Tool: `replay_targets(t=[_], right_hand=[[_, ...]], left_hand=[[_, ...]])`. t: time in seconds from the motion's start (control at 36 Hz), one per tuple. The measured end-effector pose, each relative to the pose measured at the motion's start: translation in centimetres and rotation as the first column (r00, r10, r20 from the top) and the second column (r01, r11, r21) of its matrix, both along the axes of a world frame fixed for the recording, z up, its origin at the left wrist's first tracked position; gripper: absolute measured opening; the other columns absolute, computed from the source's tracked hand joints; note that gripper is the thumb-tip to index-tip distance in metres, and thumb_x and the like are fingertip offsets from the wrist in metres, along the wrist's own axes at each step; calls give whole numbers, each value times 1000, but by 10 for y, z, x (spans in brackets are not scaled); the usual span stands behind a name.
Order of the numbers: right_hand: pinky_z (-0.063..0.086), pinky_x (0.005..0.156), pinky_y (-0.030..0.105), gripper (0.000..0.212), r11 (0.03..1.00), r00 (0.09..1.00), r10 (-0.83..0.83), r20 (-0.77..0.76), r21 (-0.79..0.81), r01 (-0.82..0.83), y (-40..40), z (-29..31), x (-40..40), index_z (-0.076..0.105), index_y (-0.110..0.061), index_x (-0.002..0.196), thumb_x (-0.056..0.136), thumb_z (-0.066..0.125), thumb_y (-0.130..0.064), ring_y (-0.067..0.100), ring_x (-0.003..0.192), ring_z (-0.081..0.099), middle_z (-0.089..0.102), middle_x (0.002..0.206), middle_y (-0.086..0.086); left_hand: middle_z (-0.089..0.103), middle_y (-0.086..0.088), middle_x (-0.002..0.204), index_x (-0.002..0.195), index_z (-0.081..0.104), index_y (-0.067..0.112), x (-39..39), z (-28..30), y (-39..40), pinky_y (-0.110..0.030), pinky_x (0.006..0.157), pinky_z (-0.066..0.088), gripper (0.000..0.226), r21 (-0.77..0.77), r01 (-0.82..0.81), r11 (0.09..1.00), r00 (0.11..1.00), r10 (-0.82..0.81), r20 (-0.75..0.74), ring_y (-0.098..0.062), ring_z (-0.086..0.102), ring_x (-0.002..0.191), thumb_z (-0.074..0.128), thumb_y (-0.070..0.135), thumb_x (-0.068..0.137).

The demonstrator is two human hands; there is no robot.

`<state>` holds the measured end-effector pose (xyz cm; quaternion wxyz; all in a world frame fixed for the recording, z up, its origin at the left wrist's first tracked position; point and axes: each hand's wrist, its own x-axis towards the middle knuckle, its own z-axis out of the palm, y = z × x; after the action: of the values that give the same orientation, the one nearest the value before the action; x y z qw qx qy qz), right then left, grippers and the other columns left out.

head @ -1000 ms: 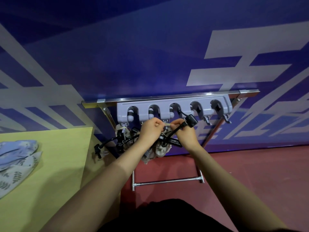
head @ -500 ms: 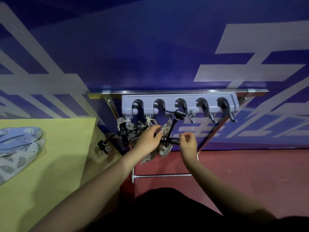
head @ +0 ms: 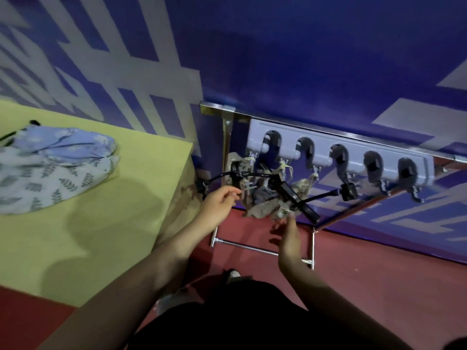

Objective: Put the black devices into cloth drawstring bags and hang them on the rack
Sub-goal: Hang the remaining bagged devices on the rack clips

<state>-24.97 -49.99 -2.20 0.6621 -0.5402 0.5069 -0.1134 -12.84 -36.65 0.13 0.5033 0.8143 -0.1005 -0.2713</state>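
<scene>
From the head camera I look down at a grey plastic wall rack (head: 338, 157) with five rounded slots and small hooks along its lower edge, fixed to a shiny metal rail (head: 219, 111) on a blue wall with pale grey lettering (head: 316, 59). Under the rack's left end hang several patterned cloth drawstring bags (head: 262, 200), bunched together, their cords looped on the hooks. Black devices with thin black cables (head: 293, 195) poke out of the bags; one long black body slants down to the right, and a small black block on a cable (head: 348, 192) hangs beneath the middle slots.

My left hand (head: 218, 203) is just left of the bags, fingers loosely bent, thumb and forefinger close together near a pale cord; I cannot tell whether they actually pinch it. My right hand (head: 288, 236) is below the bags, palm turned inward, fingers relaxed and spread, fingertips just under the lowest cloth and gripping nothing.

To the left stands a yellow-green table top (head: 101, 223), and on it lie more cloth bags, one blue and one pale with a grey leaf print (head: 53, 168), well apart from the rack. The floor is dark red (head: 379, 274), and a metal frame bar (head: 252, 247) runs low under the rack.
</scene>
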Motion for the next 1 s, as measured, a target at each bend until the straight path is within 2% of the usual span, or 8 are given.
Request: replay_targets(t=[0.11,0.17,0.28,0.36,0.61,0.75,0.86,1.0], right_hand=[[39,51,24,26,976,976,216,1,-21,-216,45,3,24,53,-13,71,96,44,-13,18,58,49,52,66,5],[38,46,20,24,957,957,289,28,-15,-289,70,7,44,54,-13,69,93,49,-14,14,55,47,51,63,4],[38,47,15,29,891,887,455,78,-23,-454,126,20,89,55,-13,71,97,44,-6,5,52,49,52,65,1],[38,53,22,28,836,827,549,122,-85,-542,171,30,121,56,-16,73,97,45,-8,10,60,49,53,65,-2],[38,50,22,24,674,667,737,107,-196,-713,289,54,232,57,-10,76,95,42,-7,12,59,48,52,67,1],[32,64,32,19,511,543,839,-32,-294,-808,335,45,288,52,-13,73,91,46,-14,22,67,43,48,70,13],[30,65,33,35,395,464,875,-142,-346,-851,360,32,315,51,9,79,86,47,-25,20,67,40,45,71,13],[36,64,32,22,260,378,887,-266,-389,-884,392,40,335,44,-15,74,94,45,-23,23,67,43,46,69,11]], left_hand=[[63,-3,91,107,64,6,5,5,40,-9,64,45,24,-40,-81,996,996,80,-27,-5,58,74,41,5,101],[64,-7,93,107,65,4,12,7,64,-6,61,44,25,-57,-150,987,988,148,-33,-6,59,73,41,5,101],[65,-6,93,102,66,8,34,19,120,-9,62,45,24,-102,-320,942,947,316,-48,-10,61,73,42,6,99],[64,-3,93,101,64,16,51,32,171,-23,71,48,21,-119,-445,888,896,441,-55,-13,62,76,44,10,99],[62,-6,96,110,57,12,82,46,357,-29,72,47,17,-132,-838,529,545,810,-217,-17,60,78,49,20,99],[62,-6,100,114,56,11,78,28,433,-33,79,49,21,-51,-880,472,462,828,-317,-18,60,80,50,23,98],[59,-5,91,114,55,11,86,18,465,-30,73,49,22,-36,-890,454,433,817,-380,-17,58,75,52,25,98],[54,-7,93,105,53,12,114,1,484,-31,74,45,15,-46,-874,484,467,809,-355,-17,51,76,49,25,99]])
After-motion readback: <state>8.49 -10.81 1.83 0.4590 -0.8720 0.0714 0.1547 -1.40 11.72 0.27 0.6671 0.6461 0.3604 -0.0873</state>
